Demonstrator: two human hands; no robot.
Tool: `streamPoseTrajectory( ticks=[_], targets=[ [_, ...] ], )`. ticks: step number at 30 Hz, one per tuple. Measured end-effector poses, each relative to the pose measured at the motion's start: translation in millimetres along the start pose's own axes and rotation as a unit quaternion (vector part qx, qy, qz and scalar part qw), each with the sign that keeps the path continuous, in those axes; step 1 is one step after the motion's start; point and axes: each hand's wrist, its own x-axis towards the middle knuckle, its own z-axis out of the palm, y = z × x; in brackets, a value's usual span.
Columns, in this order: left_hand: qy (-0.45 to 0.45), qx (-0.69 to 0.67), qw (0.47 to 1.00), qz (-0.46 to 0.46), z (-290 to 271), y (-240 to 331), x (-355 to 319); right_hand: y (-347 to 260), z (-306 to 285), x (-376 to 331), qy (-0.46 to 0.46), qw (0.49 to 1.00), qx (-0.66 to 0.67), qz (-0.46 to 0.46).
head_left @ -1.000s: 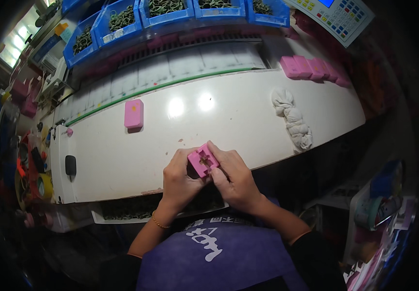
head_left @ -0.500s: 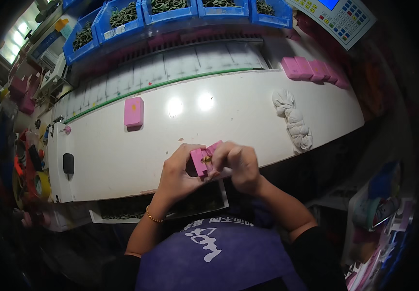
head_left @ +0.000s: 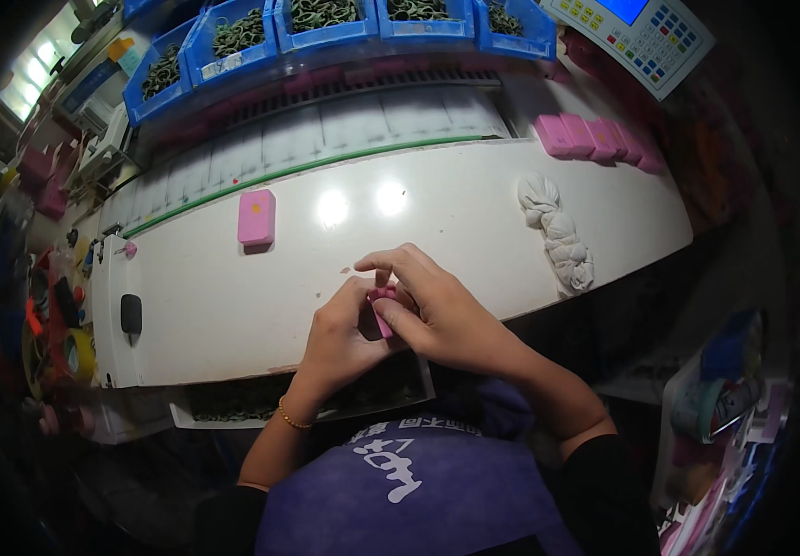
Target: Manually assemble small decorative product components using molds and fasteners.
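Over the near edge of the white table, my left hand [head_left: 337, 330] is closed around a pink rubber-like mould block [head_left: 384, 320]. My right hand [head_left: 439, 310] lies across its top, the thumb pressing on the pink face and the forefinger raised and bent. Between them the two hands cover most of the block, so its inside cannot be seen. Another pink block [head_left: 256, 219] with a yellow mark stands alone on the table, left of and beyond my hands.
Blue bins [head_left: 321, 28] of dark green ring-shaped pieces line the back. A row of pink blocks [head_left: 578, 139] and a twisted white cloth [head_left: 559, 236] lie on the right of the table [head_left: 196, 315]. A keypad panel [head_left: 645, 37] is at far right. An open drawer [head_left: 302, 412] sits below.
My right hand has moved left and come down over the pink mould block, covering the notched, yellow-marked part that showed before. My left hand has kept its hold.
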Motion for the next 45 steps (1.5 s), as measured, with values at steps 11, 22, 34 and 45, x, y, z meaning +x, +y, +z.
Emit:
streamPoseTrajectory(
  ticks=[11,22,34,45],
  targets=[
    [0.009,-0.013,1.000,-0.022,-8,20,-1,3,3,-7,0.038,0.932,0.337,0.128],
    [0.005,-0.309,0.939,-0.150,-9,1,-12,12,-8,-17,0.063,0.962,0.250,0.087],
    [-0.051,-0.431,0.885,-0.170,-11,-6,-10,40,-16,-22,-0.071,0.989,-0.123,0.032],
    [-0.034,-0.380,0.911,-0.153,-9,0,-10,36,-13,-32,0.015,0.996,-0.075,-0.037]
  ],
)
